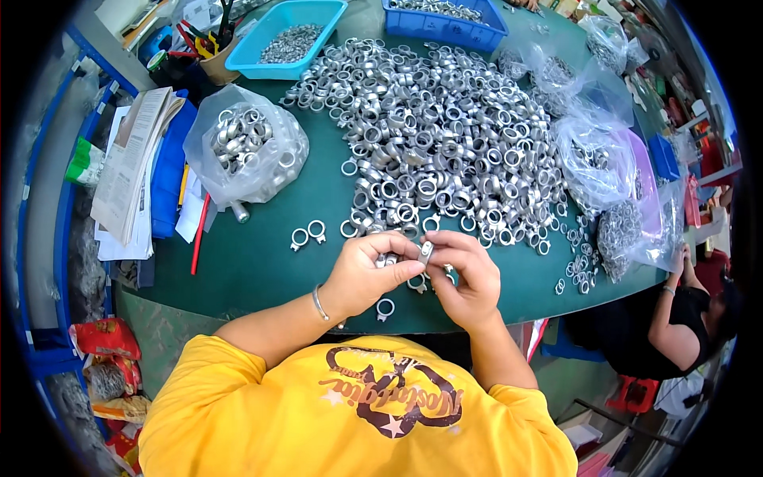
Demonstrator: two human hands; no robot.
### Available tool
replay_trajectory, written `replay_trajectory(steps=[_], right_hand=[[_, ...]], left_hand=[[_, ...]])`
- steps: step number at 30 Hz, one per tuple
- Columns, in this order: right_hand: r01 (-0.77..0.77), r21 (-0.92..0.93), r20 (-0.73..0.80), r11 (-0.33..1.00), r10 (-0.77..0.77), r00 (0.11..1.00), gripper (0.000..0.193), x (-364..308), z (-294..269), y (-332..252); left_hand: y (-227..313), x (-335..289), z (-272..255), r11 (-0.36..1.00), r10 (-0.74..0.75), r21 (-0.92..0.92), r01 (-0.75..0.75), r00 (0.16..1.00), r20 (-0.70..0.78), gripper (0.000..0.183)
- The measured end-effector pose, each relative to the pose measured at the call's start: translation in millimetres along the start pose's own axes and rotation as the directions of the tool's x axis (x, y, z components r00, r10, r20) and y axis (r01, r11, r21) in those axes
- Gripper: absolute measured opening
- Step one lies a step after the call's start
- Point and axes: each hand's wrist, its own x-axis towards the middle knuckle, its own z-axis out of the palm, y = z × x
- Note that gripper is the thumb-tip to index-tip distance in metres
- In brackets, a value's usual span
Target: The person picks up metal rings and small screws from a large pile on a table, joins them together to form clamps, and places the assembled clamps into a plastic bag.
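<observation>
Between my two hands, close to the table's front edge, is a silver metal ring [426, 252] seen nearly edge-on. My left hand [372, 266] pinches it from the left with thumb and fingertips, and more metal shows under its fingers. From the other side my right hand [465, 274] grips the same ring with bent fingers. Just beyond both hands spreads a large heap of silver metal rings [445, 135], many with a small lug. One loose ring [385, 308] lies near the table edge below my hands; two more rings [308, 233] lie to the left.
A clear bag of rings [246, 147] stands left of the heap. Behind are a light blue tray [238, 60] and a dark blue bin [445, 32]. Newspapers [131, 159] and a red pen [200, 234] lie left. Several filled bags [596, 159] stand right, near a seated person [675, 334].
</observation>
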Motion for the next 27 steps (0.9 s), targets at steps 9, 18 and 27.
replay_trajectory(steps=[9, 18, 27], right_hand=[[-0.564, 0.596, 0.175, 0.571, 0.594, 0.786, 0.017, -13.4, -0.4, 2.1], [-0.603, 0.621, 0.318, 0.501, 0.542, 0.778, 0.019, -9.9, 3.5, 6.1], [-0.066, 0.232, 0.177, 0.971, 0.025, 0.984, 0.023, 9.4, 5.3, -3.3]], left_hand=[[0.2, -0.1, -7.1, 0.933, 0.219, 0.271, -0.238, 0.971, 0.099, 0.011], [1.9, 2.1, -7.4, 0.809, 0.358, 0.432, -0.399, 0.917, 0.175, 0.011], [-4.6, 2.7, -19.4, 0.588, -0.512, -0.597, 0.545, 0.823, 0.246, 0.023]])
